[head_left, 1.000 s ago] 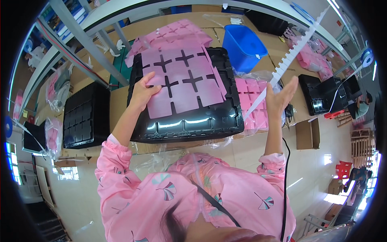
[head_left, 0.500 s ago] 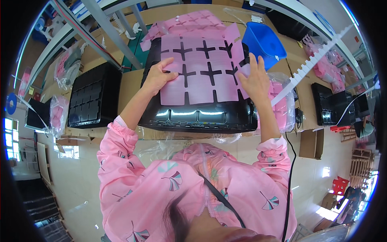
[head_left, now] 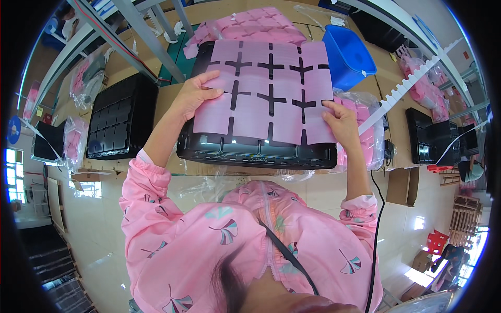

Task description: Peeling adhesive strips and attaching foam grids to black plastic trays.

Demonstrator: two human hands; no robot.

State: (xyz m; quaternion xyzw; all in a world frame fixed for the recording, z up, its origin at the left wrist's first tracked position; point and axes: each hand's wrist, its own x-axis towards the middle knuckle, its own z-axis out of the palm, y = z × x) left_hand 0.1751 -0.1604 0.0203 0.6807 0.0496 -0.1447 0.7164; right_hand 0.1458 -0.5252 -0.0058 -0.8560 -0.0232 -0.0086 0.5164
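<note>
A thin pink foam sheet [head_left: 253,117] with cross-shaped cutouts lies spread over a black plastic tray [head_left: 219,156], and the black shows through the slots. My left hand [head_left: 195,95] pinches the sheet's left edge between thumb and fingers. At the right edge, my right hand [head_left: 342,122] grips the sheet with bent fingers, the thumb partly hidden. The sheet is nearly flat, its near edge stopping short of the tray's front rim. Behind the tray, more pink foam sheets [head_left: 255,23] lie in a loose pile.
A blue bin [head_left: 347,57] stands behind my right hand, with bagged pink sheets [head_left: 360,138] nearby. To the left stands a stack of black trays [head_left: 122,117]. A white notched strip [head_left: 402,86] slants up on the right. Metal posts [head_left: 148,44] rise at the back left.
The sheet's right side, folded up before, now lies unfolded over the tray. My right hand has come down and nearer, closing on that edge. My left hand has shifted slightly left with the sheet.
</note>
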